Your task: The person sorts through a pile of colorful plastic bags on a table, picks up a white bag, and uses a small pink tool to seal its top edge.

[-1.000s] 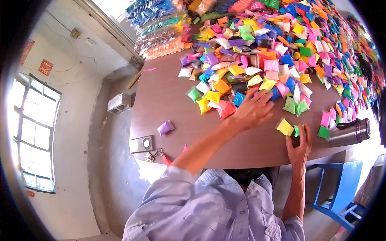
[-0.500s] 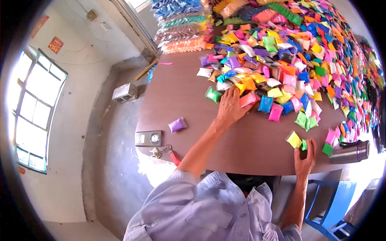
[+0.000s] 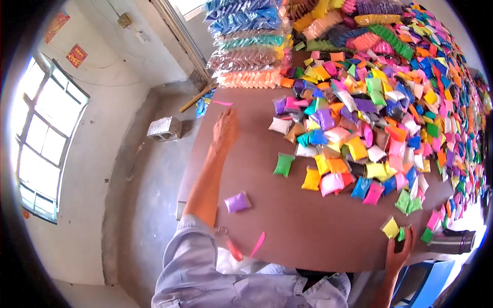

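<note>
My left hand (image 3: 226, 131) is over the left side of the brown table, just short of a thin pink strip (image 3: 223, 103). Its fingers are blurred, and I cannot make out anything in them. At the right front edge, my right hand (image 3: 401, 249) has thumb and fingers around a small green packet (image 3: 401, 234). A yellow packet (image 3: 390, 227) lies against that green one. A purple packet (image 3: 237, 202) sits alone near my left forearm. Yellow (image 3: 311, 178) and light pink packets (image 3: 332, 184) lie at the near edge of a large colourful heap (image 3: 359, 133).
Clear bags of sorted packets (image 3: 249, 51) are stacked at the back left. A metal flask (image 3: 452, 241) lies at the right edge beside a blue chair (image 3: 431, 282). Red-handled keys (image 3: 234, 250) and another pink strip (image 3: 259, 244) lie near my body. A concrete block (image 3: 165, 128) is on the floor.
My left hand has left the heap's near edge and swung left toward the far pink strip. My right hand stays by the yellow and green packets. The view has shifted, placing the table lower.
</note>
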Available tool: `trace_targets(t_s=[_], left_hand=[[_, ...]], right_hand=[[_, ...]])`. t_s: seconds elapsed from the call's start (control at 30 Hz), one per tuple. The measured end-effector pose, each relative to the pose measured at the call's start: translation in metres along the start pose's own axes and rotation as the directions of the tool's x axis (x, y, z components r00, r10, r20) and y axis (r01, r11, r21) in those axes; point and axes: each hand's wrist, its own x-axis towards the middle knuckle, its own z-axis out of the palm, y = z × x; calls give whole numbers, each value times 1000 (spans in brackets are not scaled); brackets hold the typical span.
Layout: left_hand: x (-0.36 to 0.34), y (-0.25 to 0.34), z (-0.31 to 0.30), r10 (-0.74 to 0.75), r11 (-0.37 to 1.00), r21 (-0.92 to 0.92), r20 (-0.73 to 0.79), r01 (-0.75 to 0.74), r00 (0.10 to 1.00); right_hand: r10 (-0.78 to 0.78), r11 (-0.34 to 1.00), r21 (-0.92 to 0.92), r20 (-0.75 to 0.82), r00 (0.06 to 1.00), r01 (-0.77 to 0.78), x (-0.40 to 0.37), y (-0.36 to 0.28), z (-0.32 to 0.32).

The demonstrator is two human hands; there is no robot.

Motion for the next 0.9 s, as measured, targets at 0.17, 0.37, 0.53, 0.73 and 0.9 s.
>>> trace_targets(t_s=[0.17, 0.37, 0.53, 0.73, 0.9], left_hand=[[35, -49, 29, 64, 978, 198, 11, -65, 998], [65, -60, 16, -2, 971, 229, 284, -65, 959], [22, -36, -16, 70, 994, 61, 325, -94, 943], [-45, 55, -22, 15, 974, -214, 384, 73, 923], [-79, 105, -9, 149, 957, -276, 214, -87, 965]], right_hand=[[70, 998, -5, 55, 996, -70, 0, -5, -4], [72, 996, -63, 78, 994, -67, 1, -10, -10], [14, 997, -75, 61, 998, -9, 0, -8, -5], [-10, 1000, -16, 9, 1000, 10, 4, -12, -3], [14, 999, 33, -13, 1000, -13, 3, -18, -6]])
